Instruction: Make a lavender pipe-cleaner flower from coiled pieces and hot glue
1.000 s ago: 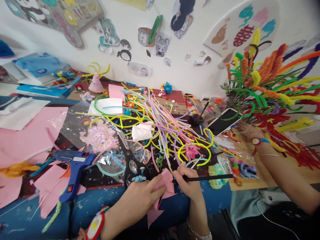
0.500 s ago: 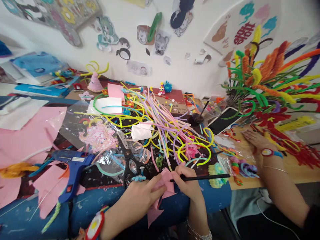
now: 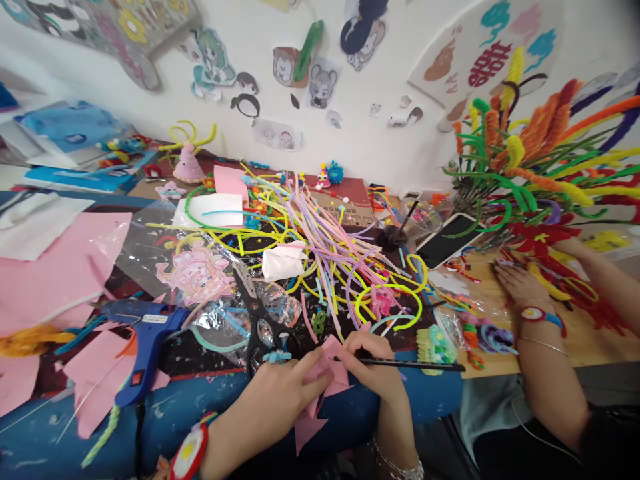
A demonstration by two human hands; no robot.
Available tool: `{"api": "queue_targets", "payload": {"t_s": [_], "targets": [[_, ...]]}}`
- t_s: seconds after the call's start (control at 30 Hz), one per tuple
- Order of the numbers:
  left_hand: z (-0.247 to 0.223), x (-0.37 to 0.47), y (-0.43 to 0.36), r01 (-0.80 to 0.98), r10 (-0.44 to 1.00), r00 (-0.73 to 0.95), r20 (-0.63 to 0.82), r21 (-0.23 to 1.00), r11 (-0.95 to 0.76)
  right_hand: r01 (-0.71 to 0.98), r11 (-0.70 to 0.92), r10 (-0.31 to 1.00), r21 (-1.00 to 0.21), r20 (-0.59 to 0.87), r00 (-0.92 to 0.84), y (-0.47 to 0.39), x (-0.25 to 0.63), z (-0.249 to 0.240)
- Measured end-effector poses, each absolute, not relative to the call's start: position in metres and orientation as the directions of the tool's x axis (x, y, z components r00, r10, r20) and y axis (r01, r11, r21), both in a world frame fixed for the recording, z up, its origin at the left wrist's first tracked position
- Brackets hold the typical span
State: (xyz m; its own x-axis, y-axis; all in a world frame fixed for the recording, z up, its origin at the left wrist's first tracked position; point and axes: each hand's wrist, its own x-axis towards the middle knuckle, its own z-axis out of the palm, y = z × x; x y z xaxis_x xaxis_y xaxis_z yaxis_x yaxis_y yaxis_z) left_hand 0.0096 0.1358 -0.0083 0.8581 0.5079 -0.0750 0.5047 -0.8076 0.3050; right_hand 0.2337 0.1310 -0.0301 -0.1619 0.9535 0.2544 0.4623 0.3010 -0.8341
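Observation:
My left hand (image 3: 280, 395) presses and holds a folded piece of pink paper (image 3: 334, 373) at the table's front edge. Pinched in my right hand (image 3: 371, 367) is a thin black pencil (image 3: 415, 364), its tip on the pink paper and its long end pointing right. Black-handled scissors (image 3: 257, 307) lie partly open just beyond my left hand, with a small blue piece by the handles. A blue glue gun (image 3: 150, 340) rests to the left. Past my hands spreads a pile of pastel and yellow pipe cleaners (image 3: 320, 233).
Large pink sheets (image 3: 65, 260) lie at the left. A crumpled white tissue (image 3: 283, 261) sits mid-table. A phone (image 3: 449, 243) leans near a bunch of colourful pipe cleaners (image 3: 535, 160) at the right. Another person's hands (image 3: 523, 285) rest on the wooden table at the right.
The pencil's far end has dipped slightly as my right hand shifted a little. At the right, the other person's arm moved and a second arm has come into view among the red pieces.

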Motion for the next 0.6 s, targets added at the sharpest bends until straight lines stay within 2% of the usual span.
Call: {"api": "queue_targets", "payload": {"t_s": [0.2, 0.6], "targets": [[-0.0112, 0.0104, 0.1348, 0.503, 0.511, 0.858, -0.059, 0.302, -0.810, 0.405, 0.353, 0.926, -0.843, 0.252, -0.282, 0.1314, 0.2313, -0.0286], [-0.0088, 0.0112, 0.1356, 0.500, 0.505, 0.861, -0.063, 0.297, -0.814, 0.398, 0.392, 0.907, -0.830, 0.276, -0.317, 0.1336, 0.2313, -0.0318]]}}
